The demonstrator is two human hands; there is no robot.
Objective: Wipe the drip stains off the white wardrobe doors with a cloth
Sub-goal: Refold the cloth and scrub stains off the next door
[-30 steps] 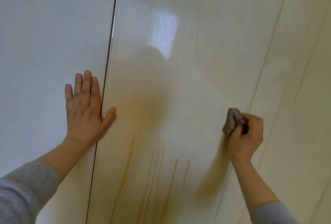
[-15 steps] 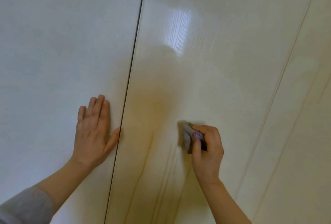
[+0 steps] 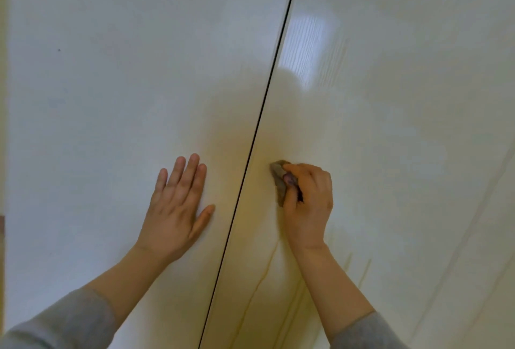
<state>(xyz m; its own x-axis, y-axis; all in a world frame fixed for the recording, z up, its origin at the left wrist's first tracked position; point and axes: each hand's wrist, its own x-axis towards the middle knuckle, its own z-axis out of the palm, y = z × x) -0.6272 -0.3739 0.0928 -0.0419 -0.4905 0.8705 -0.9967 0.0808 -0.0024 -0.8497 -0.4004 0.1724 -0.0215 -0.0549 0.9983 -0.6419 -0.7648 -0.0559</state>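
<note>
cloth [image 3: 278,180]: small grey-brown wad pressed on right door [image 3: 404,103], just right of seam [image 3: 262,114], mid-height in view; mostly hidden in grip, only left edge showing.
cloth vs hands: inside right hand [image 3: 309,203]; apart from left hand [image 3: 178,209], seam between.
drip stains [image 3: 268,267]: thin yellow-brown streaks on right door, all below cloth; longest one from under right wrist down toward bottom edge, close to seam; two fainter short ones right of forearm.
room on right door: glossy white, wide bare surface above and right of cloth; bright glare [image 3: 306,39] near top beside seam.
seam: thin dark line, slanting from top right-of-centre down to bottom centre; cloth near it, contact not visible.
left door [image 3: 106,92]: white, duller; broad bare area above and left of left hand; tiny dark speck [image 3: 59,50] upper left.
right hand: fingers curled round cloth, thumb laid over it, knuckles outward, wad pushed against panel.
left hand: flat on left door, fingers straight, close together, pointing up; thumb spread toward seam, tip short of it; nothing held.
hands: apart, one each side of seam, roughly level.
sleeves: grey, pushed up forearms; left sleeve [image 3: 69,320] bottom left, right sleeve [image 3: 365,333] bottom right.
left border: narrow yellowish strip [image 3: 2,125] beside left door; cannot tell what.
lower right: faint slanted lines [image 3: 471,227] on panel; seam or streak, cannot tell.
</note>
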